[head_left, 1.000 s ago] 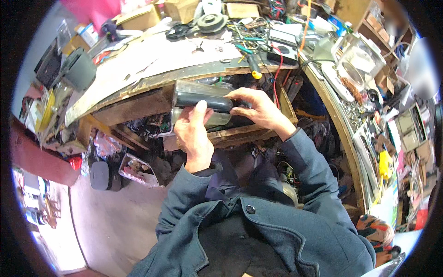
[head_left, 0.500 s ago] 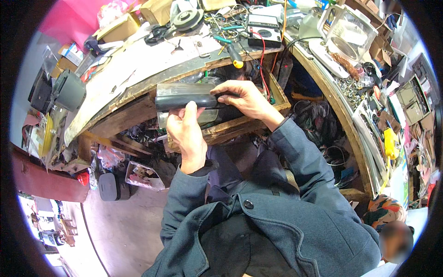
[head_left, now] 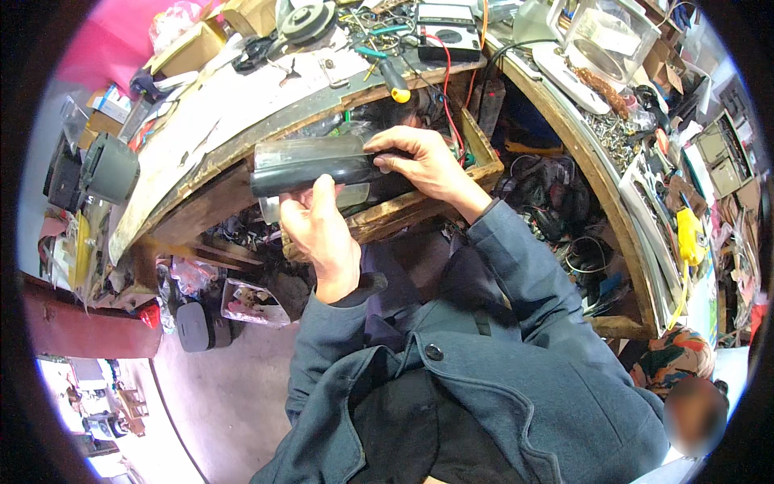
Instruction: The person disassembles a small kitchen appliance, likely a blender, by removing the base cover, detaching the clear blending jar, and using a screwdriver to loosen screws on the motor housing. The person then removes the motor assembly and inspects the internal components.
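Observation:
My left hand [head_left: 324,238] grips a long glossy black plastic piece with clear panels [head_left: 310,172] from below, its thumb pressed on the near side. The piece lies roughly level, over an open wooden drawer [head_left: 395,219]. At its right end my right hand [head_left: 423,165] pinches with thumb and forefinger, the other fingers curled. Whether a separate small dark part sits in that pinch, I cannot make out. Below the black section shows a clear plastic part [head_left: 355,195], partly hidden behind the left hand.
On the bench beyond are a screwdriver [head_left: 394,81], an analog meter [head_left: 448,37] with a red lead and a grey reel [head_left: 306,22]. A clear jug [head_left: 601,48] and scattered small parts fill the right bench. A black bin [head_left: 201,326] and an open box [head_left: 254,303] stand on the floor.
The view has shifted a little, so the bench sits higher and farther left. Both hands keep their hold on the black piece, which looks slightly turned, showing more of its dark face.

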